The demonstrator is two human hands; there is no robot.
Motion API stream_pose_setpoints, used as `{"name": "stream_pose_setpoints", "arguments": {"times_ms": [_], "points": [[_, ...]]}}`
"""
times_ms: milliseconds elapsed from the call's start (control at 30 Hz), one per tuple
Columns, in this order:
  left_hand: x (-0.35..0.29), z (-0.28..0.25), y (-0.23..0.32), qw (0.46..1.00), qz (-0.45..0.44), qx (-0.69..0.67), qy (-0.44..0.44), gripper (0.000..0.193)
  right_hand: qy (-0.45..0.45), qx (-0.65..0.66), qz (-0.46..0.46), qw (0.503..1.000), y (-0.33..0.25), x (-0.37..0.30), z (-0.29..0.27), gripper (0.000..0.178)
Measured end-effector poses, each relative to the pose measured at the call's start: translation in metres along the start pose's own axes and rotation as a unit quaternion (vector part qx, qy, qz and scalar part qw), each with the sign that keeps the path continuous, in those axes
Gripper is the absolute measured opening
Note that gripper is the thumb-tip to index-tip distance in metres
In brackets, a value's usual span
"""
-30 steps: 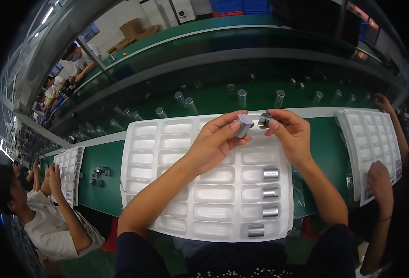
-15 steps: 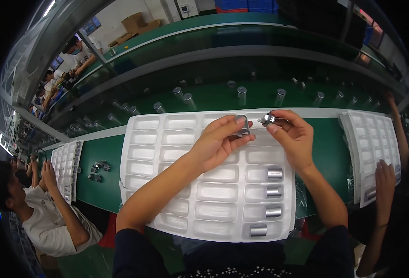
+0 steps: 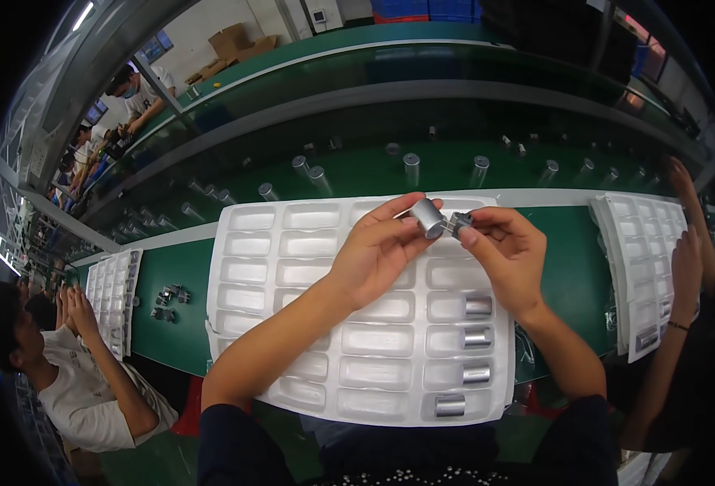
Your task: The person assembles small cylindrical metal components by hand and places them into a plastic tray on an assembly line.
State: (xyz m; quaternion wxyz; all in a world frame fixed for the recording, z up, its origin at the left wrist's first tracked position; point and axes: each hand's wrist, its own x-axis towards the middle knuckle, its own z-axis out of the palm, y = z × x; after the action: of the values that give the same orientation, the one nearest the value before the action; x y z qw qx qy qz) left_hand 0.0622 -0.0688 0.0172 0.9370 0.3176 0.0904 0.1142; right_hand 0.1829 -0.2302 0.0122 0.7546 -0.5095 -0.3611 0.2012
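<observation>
My left hand [image 3: 377, 253] is closed around a silver metal cylinder [image 3: 428, 217], tilted with its lower end toward the right. Between the thumb and fingers of my right hand [image 3: 510, 253] is a small dark metal part [image 3: 461, 219]. Thin prongs on the part point at the cylinder's lower end; whether they touch it I cannot tell. Both hands are over the far half of a white moulded tray [image 3: 376, 341] with rows of oblong pockets. In its right column, several silver cylinders [image 3: 478, 337] lie on their sides, one to a pocket.
Small dark metal parts [image 3: 164, 313] lie on the green table left of the tray. Beyond it, upright cylinders [image 3: 411, 170] stand on a green belt. Co-workers sit on both sides, near another white tray [image 3: 111, 296] at left and stacked trays [image 3: 641, 267] at right.
My left hand has turned the cylinder so its side now shows. The small part in my right hand has turned and sits closer to the cylinder. Cylinders on the belt appear slightly farther left.
</observation>
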Motion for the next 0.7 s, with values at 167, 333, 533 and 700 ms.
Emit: {"name": "stream_pose_setpoints", "arguments": {"times_ms": [167,333,533,700], "points": [[-0.005,0.004,-0.009,0.996,0.026,0.074,0.031,0.033,-0.029,-0.044,-0.048,0.997,0.001,-0.005,0.004,0.026],[-0.001,0.007,-0.006,0.994,0.07,0.028,0.075,0.035,-0.002,-0.048,-0.053,0.997,0.001,-0.005,0.001,0.025],[-0.006,0.004,-0.014,0.994,0.094,0.058,0.015,0.035,-0.012,-0.052,-0.083,0.995,0.011,-0.004,0.011,0.024],[-0.01,0.0,-0.017,0.98,0.149,0.131,0.016,0.033,-0.008,-0.196,-0.172,0.965,0.009,-0.008,0.014,0.025]]}}
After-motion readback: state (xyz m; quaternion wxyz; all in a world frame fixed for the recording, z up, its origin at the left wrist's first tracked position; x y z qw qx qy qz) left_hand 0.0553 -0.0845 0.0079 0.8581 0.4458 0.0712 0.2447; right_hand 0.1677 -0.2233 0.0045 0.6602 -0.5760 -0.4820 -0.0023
